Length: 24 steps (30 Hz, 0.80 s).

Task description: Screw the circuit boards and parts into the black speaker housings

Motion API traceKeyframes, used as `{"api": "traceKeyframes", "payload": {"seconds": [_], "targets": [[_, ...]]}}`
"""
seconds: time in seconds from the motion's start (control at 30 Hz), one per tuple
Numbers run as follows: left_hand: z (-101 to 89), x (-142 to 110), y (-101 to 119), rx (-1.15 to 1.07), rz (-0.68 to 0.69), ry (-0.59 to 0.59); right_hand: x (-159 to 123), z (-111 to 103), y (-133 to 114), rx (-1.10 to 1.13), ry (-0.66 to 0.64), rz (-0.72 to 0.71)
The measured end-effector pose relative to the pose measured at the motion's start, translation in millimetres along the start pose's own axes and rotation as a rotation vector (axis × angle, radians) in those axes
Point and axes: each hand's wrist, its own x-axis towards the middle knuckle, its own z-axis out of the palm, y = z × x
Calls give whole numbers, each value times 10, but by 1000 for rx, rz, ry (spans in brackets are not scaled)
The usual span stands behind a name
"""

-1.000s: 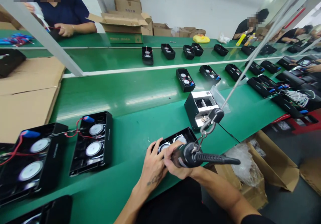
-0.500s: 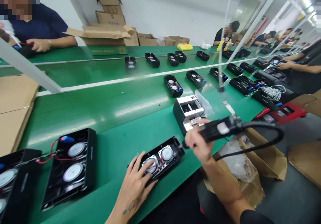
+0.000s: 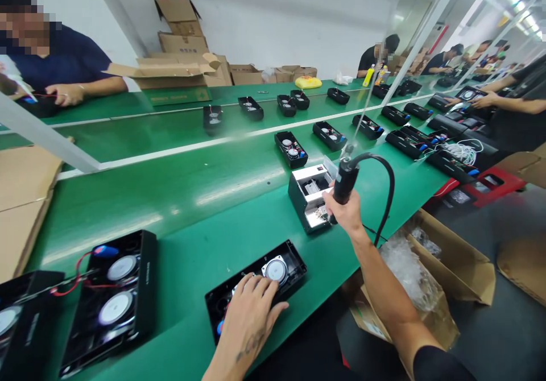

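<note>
My right hand point(image 3: 346, 209) is wrapped round a black electric screwdriver point(image 3: 344, 179), held upright with its cable looping off to the right. Its lower end is beside the front of a screw feeder point(image 3: 307, 198), a black and silver box; whether the bit touches a screw cannot be made out. My left hand point(image 3: 252, 313) lies with fingers stretched out over an open black speaker housing point(image 3: 295, 263). One round speaker point(image 3: 274, 269) shows beyond the fingertips; the hand hides much of the housing's near-left part.
Two more speaker housings point(image 3: 147, 290) stand at the left, joined by wires. Several others line the green bench point(image 3: 183, 244) further back. Cardboard point(image 3: 25, 193) lies far left; an open carton point(image 3: 456, 256) with plastic bags sits low at the right. Co-workers point(image 3: 72, 57) work across the bench.
The screwdriver has gone from lying tilted near the housing's right end to upright at the screw feeder. My left hand now lies further over the housing, which has turned slightly.
</note>
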Motion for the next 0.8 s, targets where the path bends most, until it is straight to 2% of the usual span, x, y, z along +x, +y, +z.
{"api": "traceKeyframes", "payload": {"seconds": [0.1, 0.2, 0.33, 0.43, 0.6, 0.8], "targets": [[56, -8, 1, -9, -5, -13, -184, -59, -47, 92, -133, 88], [59, -26, 13, -34, -26, -14, -486, -53, -131, 269, -182, 92], [61, -44, 49, -74, -49, -29, -911, 115, -252, 509, -208, 22], [65, -58, 65, -108, -53, -38, -1139, 313, -258, 600, -248, -31], [71, -72, 60, -147, -59, -46, -1312, 553, -149, 606, -317, -67], [73, -64, 67, -171, -70, -46, -1364, 632, -50, 551, -345, -63]]}}
